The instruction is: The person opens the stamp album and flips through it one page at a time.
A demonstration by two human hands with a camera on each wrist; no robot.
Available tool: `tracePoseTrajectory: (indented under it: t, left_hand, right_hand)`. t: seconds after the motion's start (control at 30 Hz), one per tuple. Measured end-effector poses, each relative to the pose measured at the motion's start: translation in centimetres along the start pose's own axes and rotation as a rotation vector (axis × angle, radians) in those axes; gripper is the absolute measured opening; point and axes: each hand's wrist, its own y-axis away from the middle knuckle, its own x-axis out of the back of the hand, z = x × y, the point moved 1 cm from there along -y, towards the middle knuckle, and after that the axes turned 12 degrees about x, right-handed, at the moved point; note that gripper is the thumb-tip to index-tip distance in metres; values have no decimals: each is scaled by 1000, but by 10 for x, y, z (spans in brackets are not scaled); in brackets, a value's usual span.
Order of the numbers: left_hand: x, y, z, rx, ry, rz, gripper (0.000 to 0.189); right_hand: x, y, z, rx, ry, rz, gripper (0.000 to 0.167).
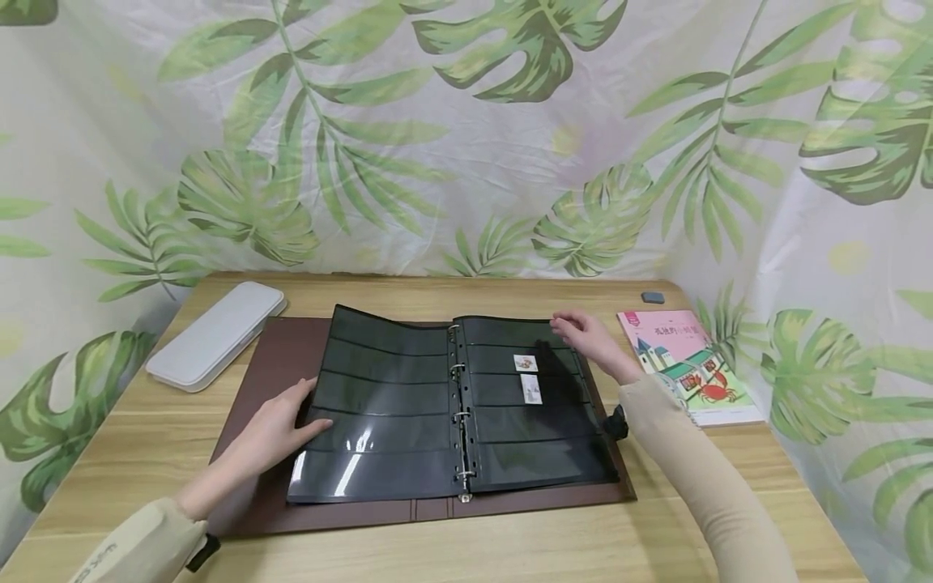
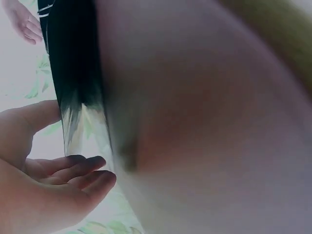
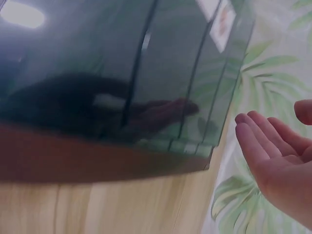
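Observation:
A stamp album (image 1: 408, 510) with a brown cover and ring binding lies spread on the table. Its left black pocket page (image 1: 379, 405) tilts up along the outer edge. My left hand (image 1: 273, 429) holds that edge, thumb over the page and fingers behind it; the left wrist view shows the page between them. Two small stamps (image 1: 531, 389) sit in pockets of the right black page (image 1: 503, 425). Over this page's upper right corner hovers my right hand (image 1: 594, 344), its fingers extended and holding nothing. The right wrist view shows the hand (image 3: 280, 165) apart from the page.
A white case (image 1: 215, 336) lies at the table's back left. On the right is a pink illustrated book (image 1: 692, 364), with a small blue-grey block (image 1: 652, 297) behind it. Leaf-patterned cloth (image 1: 466, 162) hangs behind the table and along its right side.

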Motion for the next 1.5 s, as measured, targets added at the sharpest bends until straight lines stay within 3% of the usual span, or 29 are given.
tracePoseTrajectory:
  t: [0.1, 0.2, 0.37, 0.53, 0.63, 0.83, 1.0, 1.23, 1.37, 1.5]
  left_hand:
    - [-3, 1, -5, -10, 27, 16, 64]
    - [-6, 0, -9, -19, 42, 18, 62]
    - [-8, 0, -11, -33, 41, 19, 62]
    - [-10, -1, -13, -104, 37, 59, 62]
    - [-11, 0, -13, -111, 26, 57, 68]
    - [-12, 4, -11, -44, -28, 15, 79]
    - [-13, 5, -10, -36, -70, 9, 86]
    - [-14, 2, -13, -10, -68, -30, 97]
    - [-14, 2, -14, -46, -71, -39, 95]
    - [-16, 2, -16, -119, -153, -38, 92]
  right_hand:
    - [1, 2, 6, 74, 234, 4, 45]
    - [0, 4, 10, 143, 393, -7, 42]
    - [0, 7, 15, 189, 497, -76, 46]
    - [1, 9, 21, 210, 613, -160, 51]
    - [3, 8, 24, 203, 647, -176, 53]
    - [6, 7, 30, 176, 685, -206, 60]
    - [7, 7, 34, 149, 702, -241, 67]
    - [7, 7, 37, 140, 717, -253, 69]
    - [6, 8, 37, 145, 716, -254, 68]
    - [5, 9, 38, 142, 744, -270, 67]
